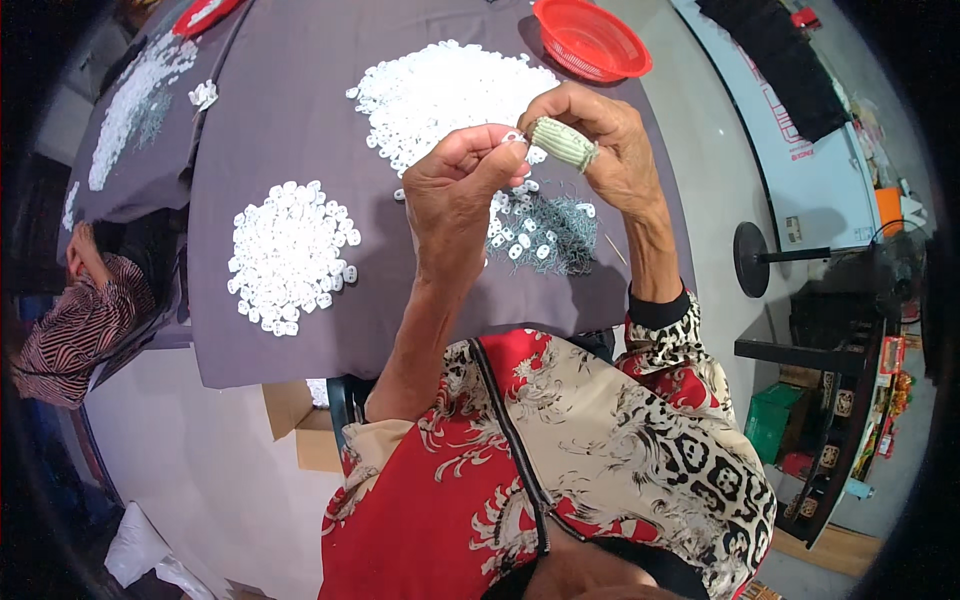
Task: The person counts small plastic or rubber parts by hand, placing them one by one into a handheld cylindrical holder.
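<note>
Both hands meet above the table. My left hand (pixel 465 170) is closed in a pinch on a small white plastic piece (pixel 513 138) with an opening in it. Right beside it, my right hand (pixel 610 130) is pinched too, its fingertips at the edge of that piece. A pale green ribbed cover (pixel 563 143) appears to sit over the right thumb. Whatever lies between the right fingertips is too small to make out. Beneath the hands lies a tangled heap of thin grey strands (pixel 560 240) with several white pieces on it. Behind is a large pile of white pieces (pixel 450 90).
A second white pile (pixel 290 255) lies at the left on the grey tablecloth (pixel 250 140). A red plastic basket (pixel 600 45) stands at the far right edge. A thin stick (pixel 615 250) lies by the strands. At another table, a person in a striped top (pixel 85 325) sits left.
</note>
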The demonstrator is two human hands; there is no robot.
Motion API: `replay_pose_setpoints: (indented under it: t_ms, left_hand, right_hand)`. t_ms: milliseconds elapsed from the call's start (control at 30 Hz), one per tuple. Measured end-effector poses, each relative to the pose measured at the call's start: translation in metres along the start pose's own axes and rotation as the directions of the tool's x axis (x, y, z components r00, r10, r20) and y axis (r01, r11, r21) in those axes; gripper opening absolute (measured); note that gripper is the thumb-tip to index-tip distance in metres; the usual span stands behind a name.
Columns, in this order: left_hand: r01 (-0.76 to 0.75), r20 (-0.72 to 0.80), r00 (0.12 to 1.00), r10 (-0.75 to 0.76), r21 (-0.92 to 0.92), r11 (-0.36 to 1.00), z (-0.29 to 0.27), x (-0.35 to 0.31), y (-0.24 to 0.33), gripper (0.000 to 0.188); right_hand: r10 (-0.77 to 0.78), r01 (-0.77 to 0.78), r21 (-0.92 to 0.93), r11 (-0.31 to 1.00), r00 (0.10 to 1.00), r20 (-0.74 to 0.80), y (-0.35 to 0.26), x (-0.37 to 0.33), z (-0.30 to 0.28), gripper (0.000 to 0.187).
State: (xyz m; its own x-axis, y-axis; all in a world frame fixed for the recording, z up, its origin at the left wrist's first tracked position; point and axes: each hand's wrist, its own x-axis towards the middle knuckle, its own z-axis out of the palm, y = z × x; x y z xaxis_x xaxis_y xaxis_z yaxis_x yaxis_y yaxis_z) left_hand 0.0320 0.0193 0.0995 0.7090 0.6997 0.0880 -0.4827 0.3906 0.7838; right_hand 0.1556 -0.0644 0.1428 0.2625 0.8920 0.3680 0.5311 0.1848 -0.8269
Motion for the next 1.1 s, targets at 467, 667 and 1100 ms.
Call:
replay_pose_setpoints:
  t_ms: [467,667,1100]
  left_hand:
    - [-0.007,-0.005,1.0,0.007,0.006,1.0,-0.003,0.001,-0.004,0.017]
    - [-0.019,-0.009,1.0,0.018,-0.04,0.999,-0.005,0.002,-0.011,0.017]
    - [0.043,0.006,0.999,-0.043,-0.065,0.997,-0.004,0.006,-0.01,0.018]
  right_hand:
    - [-0.003,0.004,-0.089,0.996,1.0,0.011,0.003,-0.001,0.0,0.013]
    - [-0.041,0.038,-0.161,0.986,0.999,-0.02,0.003,-0.001,0.003,0.011]
    - [0.008,-0.009,-0.043,0.999,0.999,-0.042,0.008,-0.002,0.001,0.011]
